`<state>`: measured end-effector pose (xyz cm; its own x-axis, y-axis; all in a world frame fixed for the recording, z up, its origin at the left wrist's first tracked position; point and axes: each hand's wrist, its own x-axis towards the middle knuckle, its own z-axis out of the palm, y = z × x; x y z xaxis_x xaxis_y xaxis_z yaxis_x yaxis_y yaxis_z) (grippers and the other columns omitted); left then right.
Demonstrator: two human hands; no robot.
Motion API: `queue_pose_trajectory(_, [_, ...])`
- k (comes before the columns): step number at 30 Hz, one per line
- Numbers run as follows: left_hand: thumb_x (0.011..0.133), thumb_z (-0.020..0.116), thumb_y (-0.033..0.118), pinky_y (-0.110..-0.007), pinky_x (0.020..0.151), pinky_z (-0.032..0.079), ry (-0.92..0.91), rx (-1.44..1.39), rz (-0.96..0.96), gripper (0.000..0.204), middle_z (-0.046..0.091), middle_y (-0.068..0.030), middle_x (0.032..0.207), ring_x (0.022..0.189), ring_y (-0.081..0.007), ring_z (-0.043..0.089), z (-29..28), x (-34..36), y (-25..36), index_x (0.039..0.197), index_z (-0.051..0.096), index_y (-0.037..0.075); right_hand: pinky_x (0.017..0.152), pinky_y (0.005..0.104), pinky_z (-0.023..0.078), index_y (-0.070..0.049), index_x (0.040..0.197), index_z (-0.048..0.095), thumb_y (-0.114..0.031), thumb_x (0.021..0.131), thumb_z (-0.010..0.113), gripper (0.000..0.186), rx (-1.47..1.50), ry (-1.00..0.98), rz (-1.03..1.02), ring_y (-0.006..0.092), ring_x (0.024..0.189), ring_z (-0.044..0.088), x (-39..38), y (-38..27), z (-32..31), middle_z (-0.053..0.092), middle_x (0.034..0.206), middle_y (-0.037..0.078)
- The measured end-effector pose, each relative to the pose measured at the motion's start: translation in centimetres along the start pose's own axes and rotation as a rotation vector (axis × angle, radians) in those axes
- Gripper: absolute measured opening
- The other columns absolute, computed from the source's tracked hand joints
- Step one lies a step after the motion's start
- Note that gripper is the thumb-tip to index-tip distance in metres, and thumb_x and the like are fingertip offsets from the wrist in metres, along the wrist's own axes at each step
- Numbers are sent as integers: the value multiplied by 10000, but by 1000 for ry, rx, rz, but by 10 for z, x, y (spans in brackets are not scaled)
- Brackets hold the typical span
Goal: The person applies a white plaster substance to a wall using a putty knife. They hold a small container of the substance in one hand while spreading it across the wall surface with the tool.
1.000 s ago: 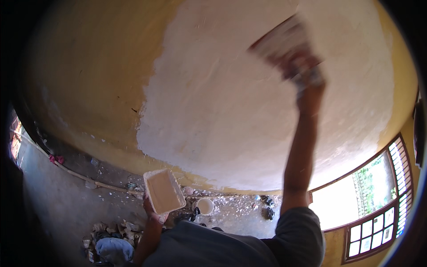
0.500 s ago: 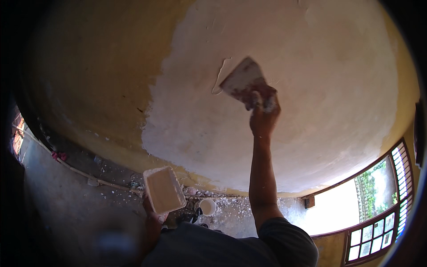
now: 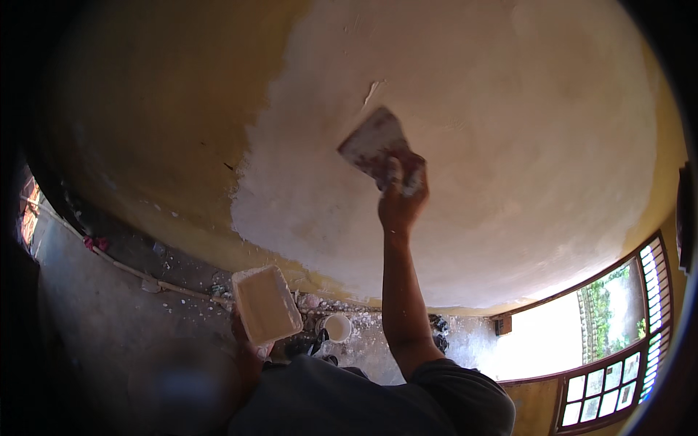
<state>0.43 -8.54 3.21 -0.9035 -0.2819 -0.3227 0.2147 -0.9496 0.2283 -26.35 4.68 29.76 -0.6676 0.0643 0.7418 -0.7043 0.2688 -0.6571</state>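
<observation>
My right hand (image 3: 403, 195) is closed around a wide putty knife (image 3: 374, 144), its blade flat against the wall or very close to it. The blade is smeared with pale filler and dark stains, and white filler coats my fingers. Beneath it spreads a broad pale skim-coated patch (image 3: 509, 167) on a yellow wall (image 3: 196, 94). A thin raised ridge of filler (image 3: 372, 92) stands just above the blade. Low on the left, my left hand (image 3: 256, 347) holds a rectangular tray (image 3: 267, 305) of cream-coloured filler from below; most of its fingers are hidden.
A white bucket (image 3: 337, 328) stands on the floor near the wall's foot, among white splatters. A long pole (image 3: 123, 273) lies along the floor at left, with a pinkish-red item (image 3: 94, 243) on it. A bright doorway and a paned window (image 3: 602, 392) are at right.
My right hand and the putty knife have moved left and slightly down across the wall. The long filler ridge is now shorter. The tray stays nearly where it was.
</observation>
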Motion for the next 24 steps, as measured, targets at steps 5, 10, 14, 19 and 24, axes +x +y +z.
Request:
queue_pose_trajectory(5, [1008,413,485,-496,968,513,-1,-8,12,513,603,-79,1293,1157,-303,609,1,2,3,1376,524,145,740,367,569,-3,1098,575,-105,968,570,165,-63,221,63,230,830,704,6,4,1,698,975,156])
queue_pose_trajectory(10, [1008,414,482,-495,968,514,-26,19,-18,512,605,-79,1291,1156,-302,610,13,5,2,1375,525,144,716,315,546,13,1056,602,-127,984,596,158,78,91,-256,179,806,673,17,-52,29,697,920,119])
queue_pose_trajectory(14, [1008,415,480,-493,968,515,-47,57,-34,510,606,-79,1289,1155,-302,611,21,2,2,1375,525,142,625,509,519,-21,1069,518,-117,891,650,242,-207,-112,-364,473,735,649,41,-77,83,671,803,239])
queue_pose_trajectory(19, [1008,417,477,-491,968,515,-69,82,-42,509,607,-80,1288,1153,-301,612,24,0,-4,1374,525,141,610,502,508,-13,999,497,-139,919,640,206,-276,-28,-280,469,732,646,49,-57,60,664,789,239])
queue_pose_trajectory(24, [1007,418,474,-489,967,516,-96,87,-45,507,608,-81,1286,1152,-300,613,30,3,-13,1374,526,140,610,475,518,-21,950,496,-151,937,640,195,-330,20,-260,450,724,658,49,-42,14,673,790,228])
